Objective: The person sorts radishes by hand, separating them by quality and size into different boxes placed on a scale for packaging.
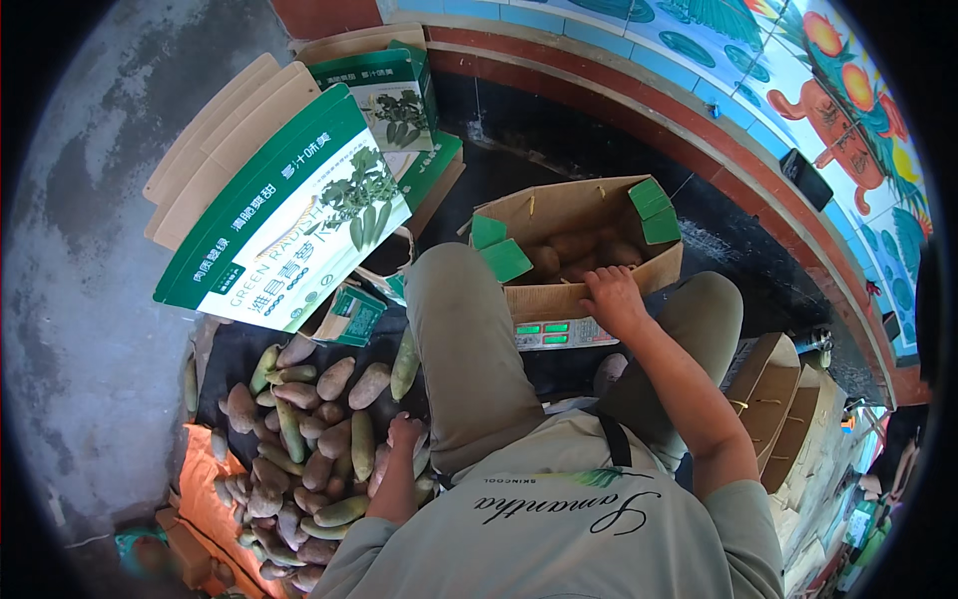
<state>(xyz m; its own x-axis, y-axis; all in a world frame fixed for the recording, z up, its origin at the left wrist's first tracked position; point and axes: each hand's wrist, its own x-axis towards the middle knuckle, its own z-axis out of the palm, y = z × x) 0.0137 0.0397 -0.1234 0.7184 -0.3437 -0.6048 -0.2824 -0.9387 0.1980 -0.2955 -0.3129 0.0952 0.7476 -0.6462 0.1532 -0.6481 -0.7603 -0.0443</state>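
Note:
My right hand [614, 302] grips the near rim of an open cardboard box [654, 270], its fingers hooked over the edge. Inside the box lie several brownish radishes [574, 245]. The box sits on a digital scale [564, 334] with lit green displays, between my knees. Low beside my left leg, my left hand [403, 431] is at the right side of a heap of green and pinkish-brown radishes [309, 429]. Its fingers are partly hidden, so whether it holds one is unclear. One long green radish [405, 364] lies just beyond that hand.
Flattened green-and-white printed cartons [289, 220] lean together at the upper left. An orange sheet [210, 469] lies under the heap's left side. More open cardboard boxes [773, 399] stand at my right. A tiled wall with a painted mural [838, 120] curves along the far right.

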